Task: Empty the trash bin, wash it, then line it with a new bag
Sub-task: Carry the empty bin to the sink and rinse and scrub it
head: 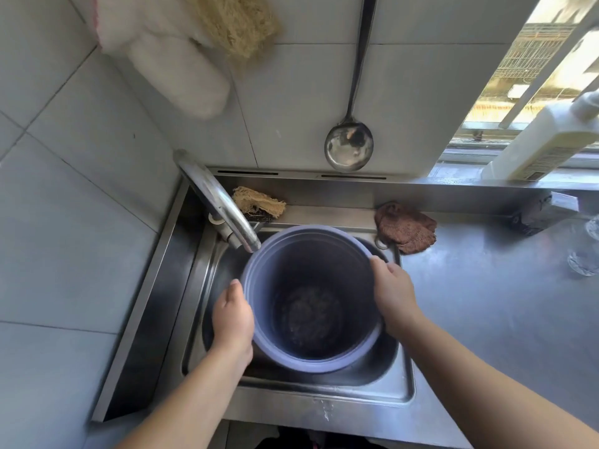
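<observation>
Head view. You hold the bin, a blue-grey round tub, upright over the sink w/ both hands. Your left hand grips the bin's left wall just below the rim, thumb up along the rim edge, other fingers wrapped round the outside & hidden. Your right hand grips the right rim; fingers curl over the edge, thumb tip at the rim's upper right. Bin mouth faces up toward you; inside looks dark, w/ a mottled patch at the bottom, too blurred to tell whether water or dirt.

Tap arcs from the back-left corner; its spout ends just at the bin's upper-left rim, touching or nearly so, can't tell which. No stream is plainly visible.

Behind the sink, on the ledge: a straw-coloured scrubber just right of the tap; a brown cloth at the sink's back-right corner, lying on the steel counter.

On the tiled wall: a white mitt & a loofah hang top left, overlapping; a steel ladle hangs bowl-down at centre.

Right edge: a white bottle stands on the window sill; a clear glass sits on the counter, partly cut off.
</observation>
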Motion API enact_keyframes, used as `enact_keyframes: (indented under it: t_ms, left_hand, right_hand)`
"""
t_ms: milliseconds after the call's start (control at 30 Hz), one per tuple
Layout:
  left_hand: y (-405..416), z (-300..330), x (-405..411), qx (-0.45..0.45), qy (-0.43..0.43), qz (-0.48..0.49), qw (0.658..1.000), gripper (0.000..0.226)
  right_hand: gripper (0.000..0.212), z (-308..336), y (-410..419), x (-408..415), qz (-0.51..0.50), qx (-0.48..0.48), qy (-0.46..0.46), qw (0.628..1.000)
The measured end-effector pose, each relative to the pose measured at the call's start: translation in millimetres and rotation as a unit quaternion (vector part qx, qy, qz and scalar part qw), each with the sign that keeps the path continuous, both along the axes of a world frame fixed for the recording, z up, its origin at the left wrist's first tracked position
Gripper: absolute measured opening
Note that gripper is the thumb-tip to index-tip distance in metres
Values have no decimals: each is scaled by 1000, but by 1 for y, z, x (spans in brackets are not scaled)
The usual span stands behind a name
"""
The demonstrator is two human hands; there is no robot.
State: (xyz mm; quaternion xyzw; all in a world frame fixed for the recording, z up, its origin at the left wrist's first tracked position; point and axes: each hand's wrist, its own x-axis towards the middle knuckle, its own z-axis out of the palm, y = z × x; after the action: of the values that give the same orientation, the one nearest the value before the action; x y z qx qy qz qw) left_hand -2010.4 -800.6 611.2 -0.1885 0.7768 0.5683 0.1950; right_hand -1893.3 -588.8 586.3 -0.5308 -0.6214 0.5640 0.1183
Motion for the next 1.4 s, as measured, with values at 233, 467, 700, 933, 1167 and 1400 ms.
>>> enact_keyframes:
  t_ms: [233,467,700,933,1167,1400]
  left_hand:
    - [25,6,13,21,-30,-9,999,33]
    - [-1,14,10,-3,6,5,1000,39]
    - [17,15,35,27,-11,17,999,33]
    - [16,31,33,16,15,36,999,34]
    - [2,29,28,20,17,33,999,24]
    - [-10,18,18,91,-34,1,995,28]
  right_hand:
    - [37,11,27,5,-14,16,9,1000]
    - [43,6,-1,7,10,-18,14,1000]
    - [35,17,24,17,19,-12,10,1000]
    - [37,23,15,18,13,9,39,999]
    - [30,38,2,12,71,60,47,995]
    - [28,64,-4,3,62,83,22,994]
